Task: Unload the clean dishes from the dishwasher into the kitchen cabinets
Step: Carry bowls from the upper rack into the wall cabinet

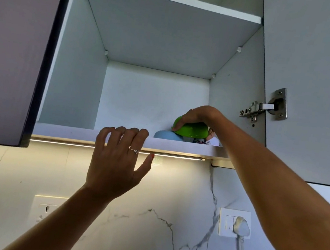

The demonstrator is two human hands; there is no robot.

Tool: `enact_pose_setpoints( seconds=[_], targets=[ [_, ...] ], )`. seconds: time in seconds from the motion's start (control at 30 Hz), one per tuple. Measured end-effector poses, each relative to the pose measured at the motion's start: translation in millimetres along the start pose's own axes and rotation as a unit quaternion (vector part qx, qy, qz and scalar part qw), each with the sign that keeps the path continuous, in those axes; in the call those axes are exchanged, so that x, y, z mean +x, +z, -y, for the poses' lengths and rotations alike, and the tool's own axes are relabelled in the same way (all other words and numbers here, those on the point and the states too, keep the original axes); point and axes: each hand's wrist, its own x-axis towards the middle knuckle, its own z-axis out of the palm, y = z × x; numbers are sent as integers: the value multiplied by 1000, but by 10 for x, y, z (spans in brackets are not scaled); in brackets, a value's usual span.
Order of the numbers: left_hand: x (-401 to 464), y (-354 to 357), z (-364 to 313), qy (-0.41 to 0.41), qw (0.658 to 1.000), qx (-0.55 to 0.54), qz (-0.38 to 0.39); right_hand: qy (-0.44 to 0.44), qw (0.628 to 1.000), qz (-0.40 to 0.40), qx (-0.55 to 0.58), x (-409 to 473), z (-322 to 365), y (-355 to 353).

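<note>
- Bowl [192, 130] of green plastic is on the lower shelf [72, 132] of the open cabinet, upside down and tilted, above a blue bowl [166, 135].
- I have my right hand [197, 115] on top of it, with the fingers curled over its rim and base, grasping it.
- My left hand [118, 160] holds nothing; its relaxed fingertips rest on the front edge of the shelf.
- I judge the bowl light, stiff and a little slippery, not fragile.
- The rim seems the best place to hold it.
- A patterned dish [209, 141] stands just beside, so I would lower it slowly.

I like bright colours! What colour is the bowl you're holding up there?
Bright green bowl, seen in the head view.
</note>
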Motion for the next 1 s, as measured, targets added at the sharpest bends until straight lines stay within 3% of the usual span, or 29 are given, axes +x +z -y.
enact_pose_setpoints(
  seconds=[0.6, 0.87, 1.0],
  targets=[
    [-13, 69, 0, 0, 1000, 6, -11, 0, 999, -29, -17, 179, -27, 78],
    [-10, 33, -13, -5, 1000, 10, 2, 7, 996, -42, -81, 252, -16, 106],
    [0, 3, -15, -13, 1000, 13, 24, -25, 988, -100, -113, 446, -121, 114]
  ],
)
